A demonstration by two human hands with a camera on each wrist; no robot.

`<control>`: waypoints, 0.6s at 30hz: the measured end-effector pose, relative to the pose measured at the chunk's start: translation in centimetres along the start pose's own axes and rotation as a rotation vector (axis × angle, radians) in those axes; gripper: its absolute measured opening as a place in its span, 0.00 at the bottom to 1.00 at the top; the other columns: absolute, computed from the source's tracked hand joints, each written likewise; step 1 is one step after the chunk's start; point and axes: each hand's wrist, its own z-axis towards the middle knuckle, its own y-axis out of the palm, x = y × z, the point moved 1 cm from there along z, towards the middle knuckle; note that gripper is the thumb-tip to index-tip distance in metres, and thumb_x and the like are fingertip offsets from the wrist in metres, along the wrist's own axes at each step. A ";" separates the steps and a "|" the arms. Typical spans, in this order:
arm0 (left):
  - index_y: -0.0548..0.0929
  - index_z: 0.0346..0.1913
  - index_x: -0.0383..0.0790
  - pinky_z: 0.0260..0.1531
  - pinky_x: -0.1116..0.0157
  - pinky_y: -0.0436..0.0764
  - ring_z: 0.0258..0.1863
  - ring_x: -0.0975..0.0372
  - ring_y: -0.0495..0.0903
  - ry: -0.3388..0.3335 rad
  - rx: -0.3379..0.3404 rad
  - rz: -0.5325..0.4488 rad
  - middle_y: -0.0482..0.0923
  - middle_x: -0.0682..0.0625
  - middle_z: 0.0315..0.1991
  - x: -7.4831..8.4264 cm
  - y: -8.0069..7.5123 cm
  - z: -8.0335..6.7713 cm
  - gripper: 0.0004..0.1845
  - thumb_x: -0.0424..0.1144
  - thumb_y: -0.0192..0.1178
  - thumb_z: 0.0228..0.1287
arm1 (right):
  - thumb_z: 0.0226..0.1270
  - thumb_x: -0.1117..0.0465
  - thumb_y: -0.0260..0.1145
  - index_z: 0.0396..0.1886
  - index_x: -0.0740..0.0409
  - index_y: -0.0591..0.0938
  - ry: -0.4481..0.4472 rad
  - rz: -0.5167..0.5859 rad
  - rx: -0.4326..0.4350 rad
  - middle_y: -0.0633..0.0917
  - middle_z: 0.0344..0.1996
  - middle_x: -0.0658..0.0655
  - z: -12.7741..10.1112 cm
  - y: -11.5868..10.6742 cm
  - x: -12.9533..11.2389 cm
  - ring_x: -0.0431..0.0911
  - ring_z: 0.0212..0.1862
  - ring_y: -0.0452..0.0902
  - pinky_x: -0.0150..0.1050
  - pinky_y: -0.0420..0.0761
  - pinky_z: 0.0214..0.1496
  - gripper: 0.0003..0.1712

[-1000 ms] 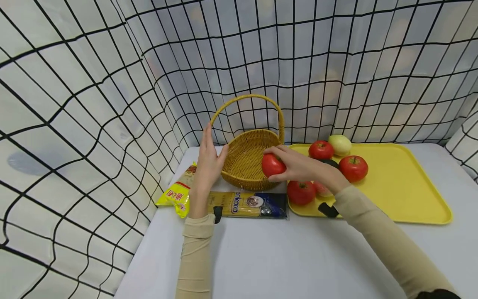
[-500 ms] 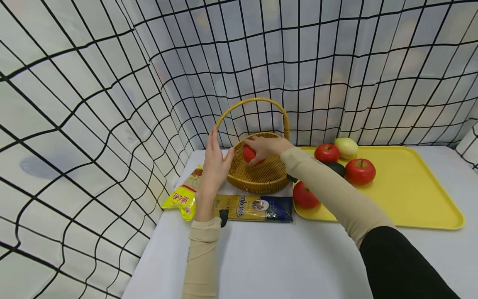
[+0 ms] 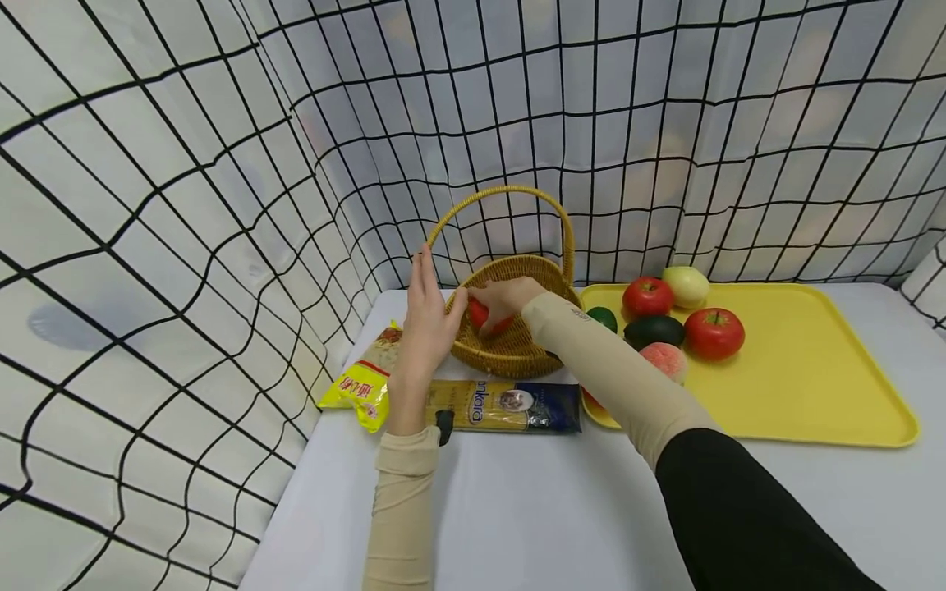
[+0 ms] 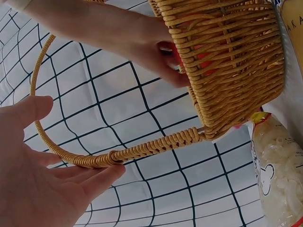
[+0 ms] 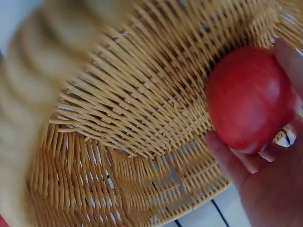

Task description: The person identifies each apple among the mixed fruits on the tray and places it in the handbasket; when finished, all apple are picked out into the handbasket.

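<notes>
Reaching into the wicker basket point(image 3: 517, 349), the right hand point(image 3: 501, 297) grips a red tomato point(image 3: 484, 317) low inside it, while the left hand point(image 3: 427, 316), fingers straight, steadies the rim, its palm side hidden from above.

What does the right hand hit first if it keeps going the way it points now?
Most likely the inner wall of the wicker basket. The right hand holds the red tomato inside it, close to the weave; whether they touch is unclear.
</notes>
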 end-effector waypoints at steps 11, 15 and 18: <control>0.27 0.83 0.55 0.80 0.43 0.59 0.85 0.46 0.41 0.006 0.001 0.011 0.32 0.41 0.85 0.1 0.1 -0.1 0.45 0.53 0.48 0.81 | 0.72 0.35 0.62 0.86 0.42 0.42 0.004 -0.103 0.023 0.48 0.85 0.60 -0.6 0.9 -1.6 0.58 0.85 0.46 0.59 0.63 0.81 0.55; 0.26 0.83 0.55 0.78 0.40 0.61 0.84 0.44 0.40 0.008 -0.004 0.018 0.29 0.41 0.85 0.1 0.4 0.0 0.47 0.51 0.49 0.81 | 0.74 0.34 0.59 0.86 0.43 0.42 0.011 -0.121 0.030 0.47 0.85 0.59 -1.2 0.9 -1.7 0.57 0.85 0.45 0.60 0.62 0.81 0.54; 0.26 0.83 0.54 0.77 0.38 0.62 0.84 0.43 0.39 0.011 -0.004 0.028 0.28 0.40 0.85 0.1 0.4 0.1 0.47 0.51 0.50 0.81 | 0.75 0.34 0.57 0.86 0.41 0.43 -0.016 -0.071 0.032 0.47 0.85 0.58 -1.7 0.8 -1.0 0.57 0.85 0.44 0.61 0.58 0.83 0.51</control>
